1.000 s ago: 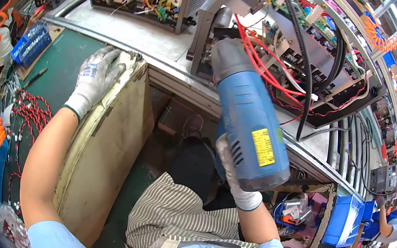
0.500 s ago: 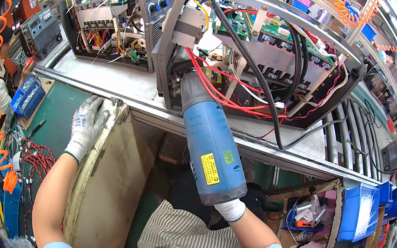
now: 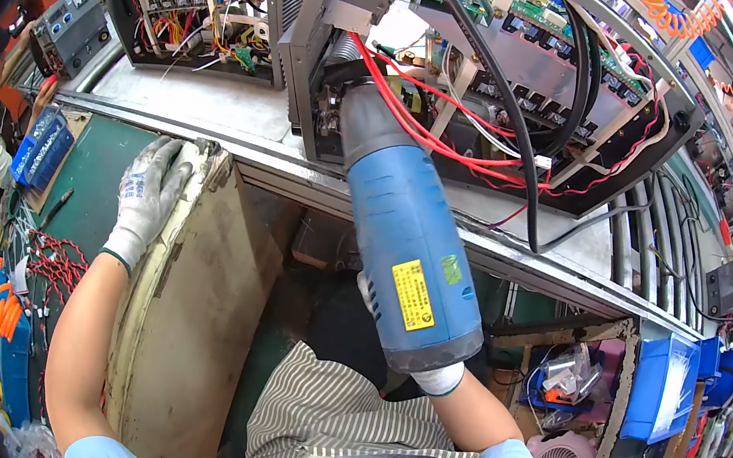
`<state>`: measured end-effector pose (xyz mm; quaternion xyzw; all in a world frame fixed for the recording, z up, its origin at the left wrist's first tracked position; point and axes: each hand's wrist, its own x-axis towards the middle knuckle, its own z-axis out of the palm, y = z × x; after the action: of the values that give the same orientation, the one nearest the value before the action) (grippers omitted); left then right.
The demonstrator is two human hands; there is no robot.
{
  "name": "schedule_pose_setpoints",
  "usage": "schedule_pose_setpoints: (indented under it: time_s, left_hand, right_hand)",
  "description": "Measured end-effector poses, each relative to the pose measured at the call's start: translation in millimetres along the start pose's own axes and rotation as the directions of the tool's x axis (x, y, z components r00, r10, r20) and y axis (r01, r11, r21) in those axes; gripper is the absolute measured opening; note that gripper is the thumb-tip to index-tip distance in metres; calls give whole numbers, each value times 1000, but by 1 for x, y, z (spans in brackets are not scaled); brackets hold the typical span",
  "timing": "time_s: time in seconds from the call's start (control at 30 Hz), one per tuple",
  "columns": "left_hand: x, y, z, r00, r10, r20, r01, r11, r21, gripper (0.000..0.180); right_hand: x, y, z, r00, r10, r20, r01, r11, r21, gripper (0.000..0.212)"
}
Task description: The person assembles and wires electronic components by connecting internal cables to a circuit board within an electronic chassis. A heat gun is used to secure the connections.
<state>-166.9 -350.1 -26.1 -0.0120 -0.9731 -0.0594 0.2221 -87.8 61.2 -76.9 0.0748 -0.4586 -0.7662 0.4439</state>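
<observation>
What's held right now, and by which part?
The right hand holds the blue power tool under its rear half; the exact grip is hidden. The left hand holds nothing, resting at the table edge.

Head cam (L of fisheye pair): looks down/fwd, close; striped apron point(image 3: 335, 413) at btm, open electronics chassis point(image 3: 533, 65) at top.

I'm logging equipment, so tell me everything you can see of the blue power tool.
The blue power tool has a rounded, plastic-looking body, a dark grey front section and a dark rear cap. It carries a yellow label, a smaller green sticker and vent slots. It slants away from the person, its front at the open grey machine casing; red wires pass close by. The gloved right hand holds it from beneath, mostly hidden; the tool's tip is not clear.
</observation>
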Motion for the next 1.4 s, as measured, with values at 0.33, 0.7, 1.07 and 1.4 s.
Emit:
schedule_pose_setpoints:
  time_s: [0.33,0.7,1.07,1.4]
  left_hand:
    - [4,15,-13,1000,-15,23,15,1000,-12,46]
    - [3,21,-15,998,-42,35,42,999,3,47]
    - [4,25,-14,996,-72,51,71,997,14,49]
    - [2,-4,-10,1000,-5,29,5,1000,-9,45]
  right_hand:
    - [-12,1,26,964,-237,-125,182,921,-345,48]
    - [-16,6,28,903,-429,-36,290,668,-685,48]
    - [15,35,23,724,-676,-139,355,538,-764,61]
    - [3,2,1,939,-343,-33,301,863,-405,54]
